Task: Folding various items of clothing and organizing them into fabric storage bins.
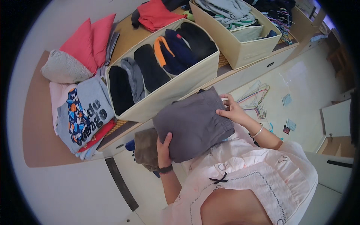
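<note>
A folded dark grey pair of trousers with a gathered elastic edge is held up in front of my body. My left hand grips its near left side, thumb on top and fingers underneath. At the upper right edge, my right hand pinches the cloth between thumb and fingers. Just beyond stands a cream fabric storage box holding folded black, grey and navy clothes in a row, one with an orange band. Below the box's front, a folded olive-brown garment lies left of my left hand.
A second cream box with clothes stands at the far right. Red cushions, a grey cushion and folded shirts lie at left. Red cloth is behind. Hangers and small packets are on the floor.
</note>
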Motion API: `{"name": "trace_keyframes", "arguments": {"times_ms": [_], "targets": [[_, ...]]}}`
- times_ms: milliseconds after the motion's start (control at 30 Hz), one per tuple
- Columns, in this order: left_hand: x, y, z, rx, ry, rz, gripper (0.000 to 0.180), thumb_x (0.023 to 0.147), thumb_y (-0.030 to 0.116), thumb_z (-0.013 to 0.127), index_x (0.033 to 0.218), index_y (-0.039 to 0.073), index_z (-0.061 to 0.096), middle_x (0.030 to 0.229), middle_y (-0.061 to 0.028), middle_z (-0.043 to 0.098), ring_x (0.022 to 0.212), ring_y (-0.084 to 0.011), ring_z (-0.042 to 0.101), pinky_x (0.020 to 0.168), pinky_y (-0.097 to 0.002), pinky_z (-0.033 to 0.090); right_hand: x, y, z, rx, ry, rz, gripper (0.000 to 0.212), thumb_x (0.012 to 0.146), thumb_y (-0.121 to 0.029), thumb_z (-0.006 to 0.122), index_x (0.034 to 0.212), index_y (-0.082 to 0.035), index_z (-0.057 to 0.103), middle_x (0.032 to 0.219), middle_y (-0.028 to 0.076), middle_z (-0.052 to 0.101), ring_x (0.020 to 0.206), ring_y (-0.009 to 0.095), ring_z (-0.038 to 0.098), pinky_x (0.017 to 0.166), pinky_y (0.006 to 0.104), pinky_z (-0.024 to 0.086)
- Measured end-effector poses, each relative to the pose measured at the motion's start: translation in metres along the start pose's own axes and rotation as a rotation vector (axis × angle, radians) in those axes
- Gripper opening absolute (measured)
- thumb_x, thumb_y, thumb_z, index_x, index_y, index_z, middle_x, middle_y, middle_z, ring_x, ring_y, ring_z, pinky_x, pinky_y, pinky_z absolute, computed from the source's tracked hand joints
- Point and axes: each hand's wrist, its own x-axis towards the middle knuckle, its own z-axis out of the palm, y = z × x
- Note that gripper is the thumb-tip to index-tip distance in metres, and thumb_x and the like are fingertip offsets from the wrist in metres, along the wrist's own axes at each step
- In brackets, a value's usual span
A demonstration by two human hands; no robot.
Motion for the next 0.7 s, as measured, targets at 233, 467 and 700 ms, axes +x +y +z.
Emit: {"name": "trace_keyframes", "arguments": {"times_ms": [233, 467, 700], "targets": [[-0.015, 0.018, -0.004, 0.727, 0.383, 0.706, 0.038, 0.084, 0.014, 0.065, 0.116, 0.000, 0.049, 0.104, -0.0125, 0.059, 0.098, -0.0229, 0.057, 0.091, -0.0341, 0.042, 0.000, -0.066, -0.005, -0.349, 0.217, -0.530, 0.052, 0.075, -0.012, 0.072, 0.120, -0.006, 0.046, 0.105, 0.010, 0.057, 0.096, 0.020, 0.057, 0.078, 0.0330, 0.048], [0.000, 0.020, 0.047, 1.544, -0.092, 0.599, 0.092, 0.059, 0.038, 0.081, 0.137, 0.014, 0.038, 0.150, -0.0188, 0.015, 0.136, -0.0441, 0.010, 0.107, -0.0579, 0.016, 0.016, -0.048, 0.024, -1.007, -0.316, -0.806, 0.065, 0.076, -0.045, 0.066, 0.132, -0.019, 0.046, 0.141, 0.006, 0.038, 0.134, 0.031, 0.027, 0.109, 0.0521, 0.019], [0.016, -0.027, -0.022, 0.376, -0.105, 0.401, 0.073, 0.081, 0.035, 0.065, 0.140, 0.009, 0.031, 0.147, -0.0158, 0.021, 0.136, -0.0326, 0.019, 0.109, -0.0456, 0.021, 0.017, -0.043, -0.018, -0.857, -0.422, -0.663, 0.071, 0.078, -0.046, 0.066, 0.137, -0.018, 0.040, 0.147, 0.003, 0.030, 0.135, 0.029, 0.026, 0.107, 0.0527, 0.024]]}}
